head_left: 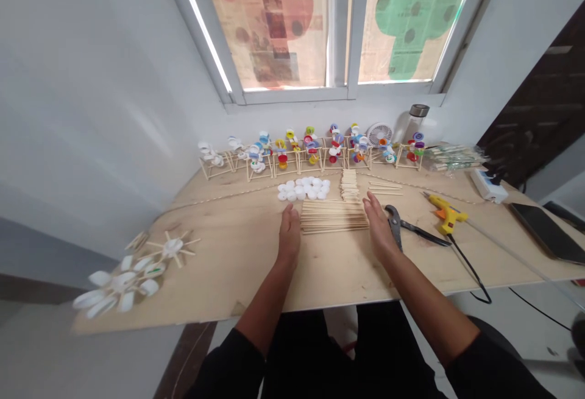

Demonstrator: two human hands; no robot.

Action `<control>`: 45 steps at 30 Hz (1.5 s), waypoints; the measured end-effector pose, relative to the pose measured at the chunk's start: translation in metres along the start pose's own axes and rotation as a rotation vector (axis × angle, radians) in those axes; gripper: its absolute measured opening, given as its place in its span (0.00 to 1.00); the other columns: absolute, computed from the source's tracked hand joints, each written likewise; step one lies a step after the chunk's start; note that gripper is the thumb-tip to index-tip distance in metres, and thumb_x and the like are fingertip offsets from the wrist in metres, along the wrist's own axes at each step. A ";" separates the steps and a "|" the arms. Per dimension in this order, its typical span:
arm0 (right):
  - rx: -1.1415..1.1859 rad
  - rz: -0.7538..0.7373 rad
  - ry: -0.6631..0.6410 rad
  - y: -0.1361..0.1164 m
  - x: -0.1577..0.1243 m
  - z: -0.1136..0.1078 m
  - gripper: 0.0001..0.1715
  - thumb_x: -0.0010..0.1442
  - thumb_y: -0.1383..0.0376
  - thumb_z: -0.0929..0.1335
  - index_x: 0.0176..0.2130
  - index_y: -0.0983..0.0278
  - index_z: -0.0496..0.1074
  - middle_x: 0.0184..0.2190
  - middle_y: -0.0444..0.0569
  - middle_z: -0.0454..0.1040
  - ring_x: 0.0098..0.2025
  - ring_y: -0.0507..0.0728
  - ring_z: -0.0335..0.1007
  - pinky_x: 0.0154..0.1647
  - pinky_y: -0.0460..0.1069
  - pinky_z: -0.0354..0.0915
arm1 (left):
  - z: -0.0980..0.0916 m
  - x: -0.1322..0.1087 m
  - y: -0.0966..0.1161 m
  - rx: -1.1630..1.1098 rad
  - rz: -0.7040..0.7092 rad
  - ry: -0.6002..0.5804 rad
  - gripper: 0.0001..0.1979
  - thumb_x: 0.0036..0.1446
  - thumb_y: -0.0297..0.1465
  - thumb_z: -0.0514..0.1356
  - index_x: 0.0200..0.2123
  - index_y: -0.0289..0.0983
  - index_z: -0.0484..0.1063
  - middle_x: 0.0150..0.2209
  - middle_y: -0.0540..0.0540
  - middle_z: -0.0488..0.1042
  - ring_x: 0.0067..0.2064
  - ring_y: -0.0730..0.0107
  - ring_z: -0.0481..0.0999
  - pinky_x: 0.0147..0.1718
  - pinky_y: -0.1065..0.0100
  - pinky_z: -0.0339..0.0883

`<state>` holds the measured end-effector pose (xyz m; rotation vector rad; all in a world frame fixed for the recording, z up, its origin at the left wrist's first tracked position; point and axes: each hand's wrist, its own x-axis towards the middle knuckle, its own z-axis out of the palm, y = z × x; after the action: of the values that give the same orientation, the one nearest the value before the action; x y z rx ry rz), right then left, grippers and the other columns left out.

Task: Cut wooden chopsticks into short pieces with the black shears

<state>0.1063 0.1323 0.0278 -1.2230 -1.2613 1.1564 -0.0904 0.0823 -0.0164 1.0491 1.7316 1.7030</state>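
Note:
A flat bundle of thin wooden sticks (333, 217) lies crosswise on the table in front of me. My left hand (289, 231) stands on edge at the bundle's left ends, fingers stretched out. At the right ends my right hand (378, 222) does the same, palm facing inward. The sticks sit between both palms without fingers wrapped round them. Just behind them are a cluster of white bottle caps (303, 189) and a stack of short sticks (350, 184). Black-handled pliers or cutters (411, 228) lie right beside my right hand.
A yellow glue gun (448, 213) with its cord, a phone (546, 231) and a power strip (489, 186) are at right. Stick-and-cap wheel models (313, 150) line the wall, near a small fan (379, 135) and a bottle (415, 122). Cap-and-stick wheels (123, 282) lie at left.

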 end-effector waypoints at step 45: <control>-0.314 -0.047 -0.066 0.049 -0.016 -0.019 0.39 0.45 0.70 0.60 0.58 0.64 0.60 0.59 0.49 0.60 0.61 0.59 0.54 0.62 0.56 0.46 | 0.001 -0.039 0.008 0.123 0.027 0.000 0.24 0.60 0.42 0.48 0.58 0.41 0.56 0.58 0.43 0.62 0.58 0.63 0.61 0.57 0.61 0.50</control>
<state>0.1278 0.1182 -0.0201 -1.3828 -1.5567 0.9965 -0.0658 0.0512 -0.0154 1.1309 1.8498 1.6299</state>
